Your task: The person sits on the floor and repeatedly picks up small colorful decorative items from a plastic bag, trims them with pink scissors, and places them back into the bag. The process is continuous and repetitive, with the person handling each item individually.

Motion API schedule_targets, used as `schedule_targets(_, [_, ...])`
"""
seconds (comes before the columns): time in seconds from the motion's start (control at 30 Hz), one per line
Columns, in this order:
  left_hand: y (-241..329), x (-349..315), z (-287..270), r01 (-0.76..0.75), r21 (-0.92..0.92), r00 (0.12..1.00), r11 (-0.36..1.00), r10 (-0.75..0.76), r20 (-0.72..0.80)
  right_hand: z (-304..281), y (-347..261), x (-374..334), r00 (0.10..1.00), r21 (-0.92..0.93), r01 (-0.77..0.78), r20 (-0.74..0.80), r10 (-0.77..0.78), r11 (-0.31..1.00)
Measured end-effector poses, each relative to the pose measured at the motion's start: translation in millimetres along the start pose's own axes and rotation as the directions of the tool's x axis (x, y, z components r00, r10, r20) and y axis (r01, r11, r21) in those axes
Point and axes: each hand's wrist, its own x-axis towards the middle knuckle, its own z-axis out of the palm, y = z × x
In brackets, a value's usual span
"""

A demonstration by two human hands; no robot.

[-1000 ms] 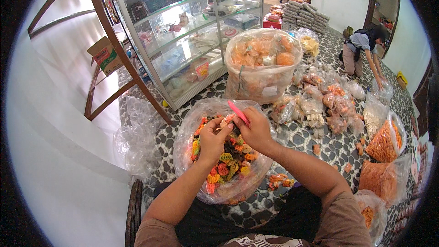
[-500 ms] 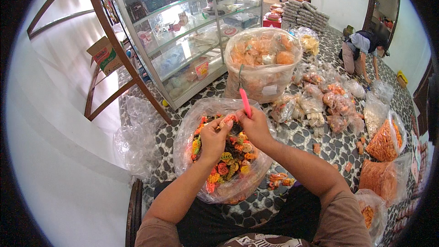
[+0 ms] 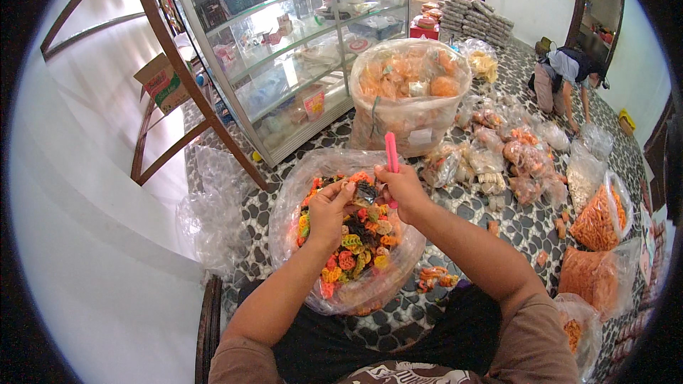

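In front of me stands a wide-open clear plastic bag [image 3: 409,263] full of curly pieces [image 3: 346,261] in red, orange, yellow, green and black, resembling crackers. Over its far part, my left hand [image 3: 329,215] pinches a small shiny piece of plastic [image 3: 366,192] between thumb and fingers; its exact shape is unclear. My right hand [image 3: 404,188], just beside it, is closed round a slim pink tool [image 3: 391,151] that points up and away from me. Its working end is hidden by the fingers, so I cannot tell its kind. The two hands are close but apart.
A big sack [image 3: 405,124] of orange packets stands beyond the bag. Many filled plastic bags [image 3: 526,160] lie to the right. A glass display case [image 3: 284,50] and a wooden frame [image 3: 192,92] stand left. Another person [image 3: 562,75] bends down at the far right.
My right hand has shifted slightly right and down, and the pink tool is now more upright. The hands are farther apart, with the shiny plastic showing between them.
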Motion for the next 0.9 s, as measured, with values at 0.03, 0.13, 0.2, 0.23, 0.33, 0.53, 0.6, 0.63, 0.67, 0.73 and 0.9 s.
schedule_targets(0.03, [1.7, 0.8, 0.1, 0.015, -0.005, 1.000, 1.000, -0.015, -0.004, -0.1, 0.1, -0.7, 1.000, -0.057, 0.007, 0.022, -0.005, 0.998])
schedule_targets(0.13, [6.7, 0.4, -2.1, 0.105, -0.025, 0.993, 0.994, -0.106, -0.043, -0.1, 4.5, -5.6, 0.996, -0.114, 0.069, 0.062, -0.062, 0.991])
schedule_targets(0.2, [10.5, 1.9, -4.1, 0.107, -0.059, 0.991, 0.993, -0.111, -0.074, -1.1, 8.0, -8.2, 0.982, -0.190, 0.185, 0.074, -0.173, 0.964])
schedule_targets(0.23, [12.7, 2.1, -5.7, 0.126, -0.083, 0.985, 0.989, -0.135, -0.109, -2.1, 10.2, -9.4, 0.966, -0.221, 0.255, 0.097, -0.239, 0.941])
schedule_targets(0.33, [18.6, -0.8, -11.5, 0.117, -0.141, 0.985, 0.983, -0.132, -0.108, -4.5, 19.5, -13.9, 0.749, -0.467, 0.658, 0.320, -0.581, 0.591])
schedule_targets(0.53, [24.0, -3.3, -13.0, 0.169, -0.116, 0.974, 0.979, -0.184, -0.134, 0.3, 28.6, -14.6, 0.821, -0.472, 0.559, 0.199, -0.535, 0.682])
schedule_targets(0.6, [26.1, -3.3, -15.9, 0.171, -0.159, 0.976, 0.972, -0.189, -0.110, 1.4, 24.7, -13.2, 0.865, -0.442, 0.491, 0.139, -0.483, 0.751])
schedule_targets(0.63, [26.6, -3.0, -17.5, 0.175, -0.194, 0.974, 0.965, -0.198, -0.107, 2.3, 22.0, -12.2, 0.894, -0.413, 0.439, 0.110, -0.435, 0.798])
schedule_targets(0.67, [26.7, -2.6, -18.9, 0.141, -0.152, 0.984, 0.978, -0.156, -0.087, 3.2, 19.3, -11.2, 0.914, -0.373, 0.400, 0.093, -0.396, 0.837])
schedule_targets(0.73, [25.5, -1.5, -21.2, 0.093, -0.095, 0.993, 0.991, -0.099, -0.068, 3.0, 12.9, -9.3, 0.952, -0.352, 0.303, 0.069, -0.299, 0.886])
schedule_targets(0.9, [21.0, -0.4, -24.5, 0.004, 0.073, 0.991, 0.997, 0.006, -0.136, 5.3, 6.1, -10.3, 0.991, -0.161, 0.134, 0.041, -0.129, 0.978])
